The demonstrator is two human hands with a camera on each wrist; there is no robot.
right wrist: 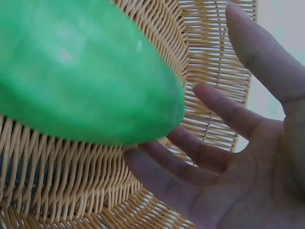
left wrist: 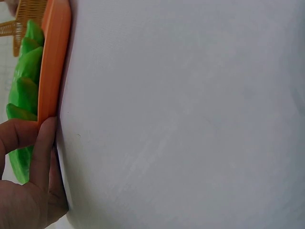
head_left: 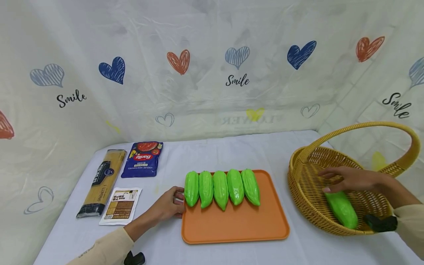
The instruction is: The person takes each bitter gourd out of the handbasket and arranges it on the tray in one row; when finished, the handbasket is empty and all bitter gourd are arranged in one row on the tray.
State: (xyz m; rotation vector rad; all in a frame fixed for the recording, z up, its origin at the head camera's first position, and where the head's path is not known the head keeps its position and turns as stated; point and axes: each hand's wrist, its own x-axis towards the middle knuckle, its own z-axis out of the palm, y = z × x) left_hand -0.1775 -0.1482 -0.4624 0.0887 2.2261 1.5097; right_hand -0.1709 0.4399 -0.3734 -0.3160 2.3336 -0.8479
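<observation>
My left hand point(head_left: 172, 203) grips the left edge of an orange tray point(head_left: 235, 228), with fingers about the rim in the left wrist view. Along the tray's far side lie several glossy green gourd-shaped vegetables point(head_left: 220, 189), side by side with pointed ends toward me. To the right, my right hand point(head_left: 352, 179) is inside a wicker basket point(head_left: 299, 191). One more green gourd-shaped vegetable point(head_left: 342, 209) lies in that basket, under the hand. In the right wrist view the fingers are spread near the end of this vegetable point(right wrist: 90, 71), and the thumb stands away from it.
At the left of the white-covered table lie a pack of spaghetti point(head_left: 102, 182), a blue Barilla sauce pouch point(head_left: 143, 160) and a white-and-brown packet point(head_left: 120, 206). The basket's tall handle point(head_left: 364, 125) arches above the right forearm. A sheet printed with hearts point(head_left: 205, 84) hangs behind.
</observation>
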